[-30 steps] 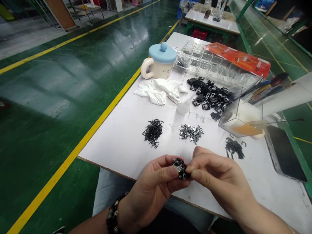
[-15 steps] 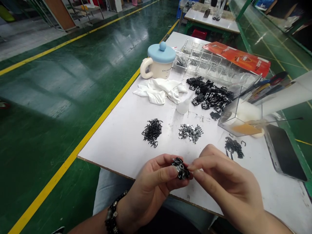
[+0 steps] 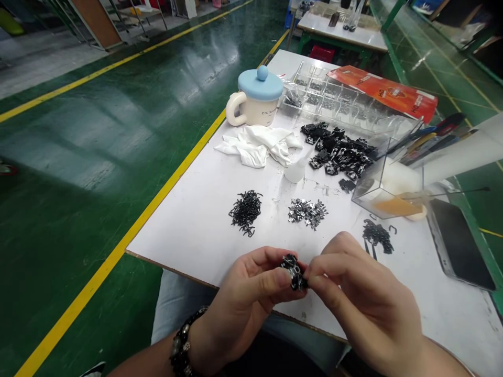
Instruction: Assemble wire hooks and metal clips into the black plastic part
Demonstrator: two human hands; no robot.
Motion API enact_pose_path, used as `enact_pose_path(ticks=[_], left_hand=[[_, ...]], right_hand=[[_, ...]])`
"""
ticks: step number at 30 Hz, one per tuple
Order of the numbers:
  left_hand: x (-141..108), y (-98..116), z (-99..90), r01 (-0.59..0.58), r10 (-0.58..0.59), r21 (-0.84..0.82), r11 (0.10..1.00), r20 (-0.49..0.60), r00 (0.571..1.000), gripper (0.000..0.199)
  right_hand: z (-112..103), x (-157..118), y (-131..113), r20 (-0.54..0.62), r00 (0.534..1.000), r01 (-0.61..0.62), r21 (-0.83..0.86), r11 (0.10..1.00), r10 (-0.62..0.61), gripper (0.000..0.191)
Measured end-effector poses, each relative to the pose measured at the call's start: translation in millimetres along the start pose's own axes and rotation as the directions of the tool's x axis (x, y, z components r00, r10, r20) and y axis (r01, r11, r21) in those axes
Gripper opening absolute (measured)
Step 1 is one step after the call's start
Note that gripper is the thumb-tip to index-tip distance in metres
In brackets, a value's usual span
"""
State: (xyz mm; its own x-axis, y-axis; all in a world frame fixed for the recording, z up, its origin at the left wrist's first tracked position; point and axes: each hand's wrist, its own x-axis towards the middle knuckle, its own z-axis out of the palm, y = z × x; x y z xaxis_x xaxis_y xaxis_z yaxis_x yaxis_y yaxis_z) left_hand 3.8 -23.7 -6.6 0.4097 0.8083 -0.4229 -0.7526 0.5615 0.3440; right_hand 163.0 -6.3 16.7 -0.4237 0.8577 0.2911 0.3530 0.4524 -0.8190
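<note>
Between the thumb and fingers of my left hand (image 3: 255, 293) is a small black and silver mechanical part (image 3: 294, 272), held just above the table's front edge. My right hand (image 3: 361, 293) is closed in a pinch, its thumb and index tip touching the right side of that part. Whatever lies between those fingertips is hidden. Beyond my hands are a pile of small curved black pieces (image 3: 245, 209), a pile of tiny silver pieces (image 3: 307, 212) and a pile of dark flat pieces (image 3: 378, 236).
Farther back lie a heap of black parts (image 3: 341, 149), a white cloth (image 3: 259, 145), a small translucent bottle (image 3: 294, 172) and a lidded mug (image 3: 257, 107). A clear compartment box (image 3: 330, 99) stands behind. To the right are a clear pen holder (image 3: 387, 191) and a phone (image 3: 461, 243).
My right thumb and index fingertips have closed together against the part's right side. The part has tilted slightly in my left hand.
</note>
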Motion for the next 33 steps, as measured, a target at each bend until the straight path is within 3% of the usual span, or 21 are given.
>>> enact_pose_path(ticks=[11, 16, 23, 28, 33], left_hand=[[0.9, -2.2, -0.2, 0.030, -0.031, -0.026, 0.999, -0.016, 0.999, 0.011], [2.3, -3.7, 0.3, 0.051, -0.049, -0.116, 0.992, 0.014, 0.999, 0.009], [1.6, -1.6, -2.1, 0.016, -0.007, -0.081, 0.997, 0.113, 0.994, 0.014], [-0.5, 0.1, -2.1, 0.020, -0.014, -0.045, 0.999, 0.118, 0.993, 0.016], [-0.3, 0.3, -0.1, 0.019, -0.015, -0.032, 0.999, 0.132, 0.991, 0.019]], right_hand=[[-1.7, -2.3, 2.8, -0.016, 0.989, 0.145, -0.147, 0.978, -0.149, 0.020], [-0.3, -1.3, 3.8, -0.033, 0.974, 0.214, -0.193, 0.957, -0.224, 0.026], [-1.9, -5.5, 9.4, -0.145, 0.984, 0.086, -0.118, 0.989, -0.103, 0.034], [-5.6, -3.7, 19.3, 0.021, 0.999, -0.039, 0.060, 0.997, 0.038, 0.035], [-5.0, -0.2, 20.9, 0.047, 0.997, -0.070, 0.146, 0.987, 0.064, 0.032]])
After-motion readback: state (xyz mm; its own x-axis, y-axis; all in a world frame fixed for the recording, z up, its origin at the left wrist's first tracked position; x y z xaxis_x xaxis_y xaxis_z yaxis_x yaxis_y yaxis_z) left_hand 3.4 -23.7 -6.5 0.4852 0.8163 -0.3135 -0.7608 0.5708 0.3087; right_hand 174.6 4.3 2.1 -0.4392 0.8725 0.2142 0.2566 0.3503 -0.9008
